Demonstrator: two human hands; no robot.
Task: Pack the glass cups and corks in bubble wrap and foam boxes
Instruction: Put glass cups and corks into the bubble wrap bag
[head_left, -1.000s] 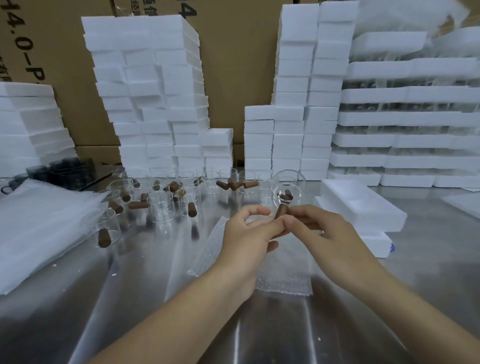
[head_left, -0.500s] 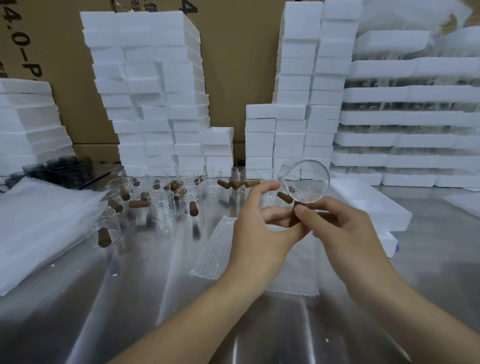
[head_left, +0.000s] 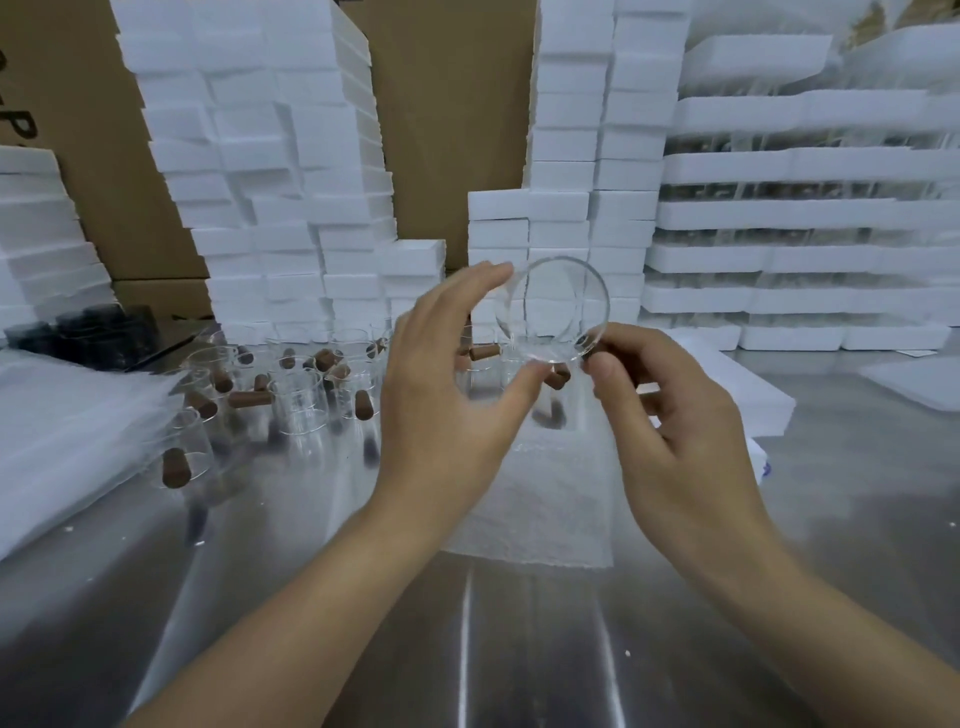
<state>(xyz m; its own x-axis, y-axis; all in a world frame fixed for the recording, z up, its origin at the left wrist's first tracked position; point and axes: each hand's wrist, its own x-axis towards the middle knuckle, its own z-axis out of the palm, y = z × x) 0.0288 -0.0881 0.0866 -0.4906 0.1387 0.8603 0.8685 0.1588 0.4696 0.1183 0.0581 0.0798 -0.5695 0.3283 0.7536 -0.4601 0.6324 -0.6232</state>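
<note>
- Glass cups (head_left: 298, 400) and corks (head_left: 249, 399) sit on the table (head_left: 467, 649), left of the bubble wrap (head_left: 550, 499).
- Foam box stacks (head_left: 270, 171) rise far behind.
- The held cup (head_left: 553, 309) is above the wrap.

You are working in a packing workshop of the warehouse kind, and everything around you is showing it. White foam boxes (head_left: 260, 156) are rising in tall stacks along the back, in front of brown cardboard cartons (head_left: 447, 130) printed with black lettering. To your right, long foam trays (head_left: 805, 218) are sitting in layers. A bare steel counter (head_left: 519, 649) is carrying goods in bulk: many identical glass cups (head_left: 298, 400) are standing together with brown corks (head_left: 249, 399) lying loose among them, a sheet of bubble wrap (head_left: 550, 499) is lying spread in front, and a heap of white wrapping sheets (head_left: 67, 431) is lying at your left.
</note>
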